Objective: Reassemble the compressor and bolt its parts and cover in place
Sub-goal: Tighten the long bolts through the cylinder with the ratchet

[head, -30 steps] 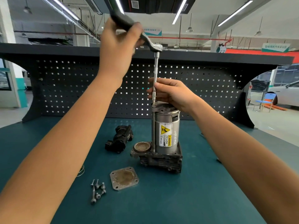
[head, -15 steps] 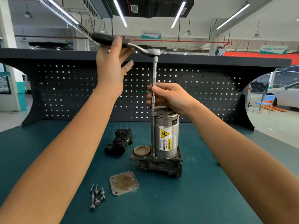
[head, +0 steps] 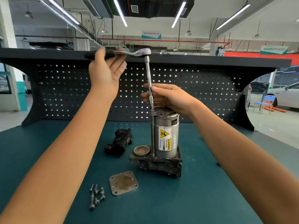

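Dark pegboard (head: pixel 194 88) behind teal bench (head: pixel 210 199). Blue chair (head: pixel 265 102) and white car (head: pixel 286 94) at far right. Strip lights (head: pixel 120 12) overhead.

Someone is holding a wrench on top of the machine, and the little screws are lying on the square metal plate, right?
Not quite. In the head view the screws lie on the green table, just left of the square metal plate, not on it. The wrench does stand on top of the machine.
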The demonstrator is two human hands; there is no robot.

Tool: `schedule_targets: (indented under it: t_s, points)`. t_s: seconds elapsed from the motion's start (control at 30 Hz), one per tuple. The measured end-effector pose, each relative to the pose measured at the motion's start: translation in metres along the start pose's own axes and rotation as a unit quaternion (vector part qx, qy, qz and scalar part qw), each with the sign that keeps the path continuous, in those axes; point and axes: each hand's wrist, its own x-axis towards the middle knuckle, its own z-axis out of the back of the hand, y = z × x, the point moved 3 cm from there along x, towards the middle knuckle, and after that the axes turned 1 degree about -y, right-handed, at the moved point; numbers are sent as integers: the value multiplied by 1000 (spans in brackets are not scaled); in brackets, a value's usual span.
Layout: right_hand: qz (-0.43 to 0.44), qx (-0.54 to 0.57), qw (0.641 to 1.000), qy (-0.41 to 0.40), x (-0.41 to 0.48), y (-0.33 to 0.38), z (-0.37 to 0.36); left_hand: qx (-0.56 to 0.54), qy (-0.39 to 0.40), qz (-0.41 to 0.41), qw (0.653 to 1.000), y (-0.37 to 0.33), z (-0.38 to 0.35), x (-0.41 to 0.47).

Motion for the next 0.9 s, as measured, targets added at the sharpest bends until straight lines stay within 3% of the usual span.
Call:
schedule_targets:
  t_s: [0.17,0.27,0.4,0.43,0.5,0.53,0.57,0.63,0.73,0.8,0.9]
  points:
    - [-3,-45,999,21,3,-3,-1,-61,11,112,992,16,-1,20]
    - [11,-12,1000,-7,2,-5,3,-53,32,94,994,19,-5,16]
    - [24,-4,999,-26,2,-5,4,75,74,-96,990,2,-14,-11]
    - [28,-8,999,-30,2,-5,3,136,95,-176,970,-6,-21,-22]
    - [36,-11,999,-31,1,-4,2,266,142,-347,888,-18,-35,-46]
    - [37,-9,999,-31,0,-4,2,301,163,-398,851,-19,-40,-55]
    - [37,-8,999,-29,-1,-3,2,310,169,-410,841,-18,-42,-60]
    - [36,-22,999,-24,-1,-3,2,261,136,-349,890,-16,-38,-56]
    - [25,-49,998,-9,0,-3,1,113,41,-167,979,-9,-19,-27]
    - [6,-18,1000,1,1,-2,1,43,-6,-75,996,-3,-9,-6]
    - [-13,0,1000,10,2,-1,1,-22,-15,35,999,11,-5,18]
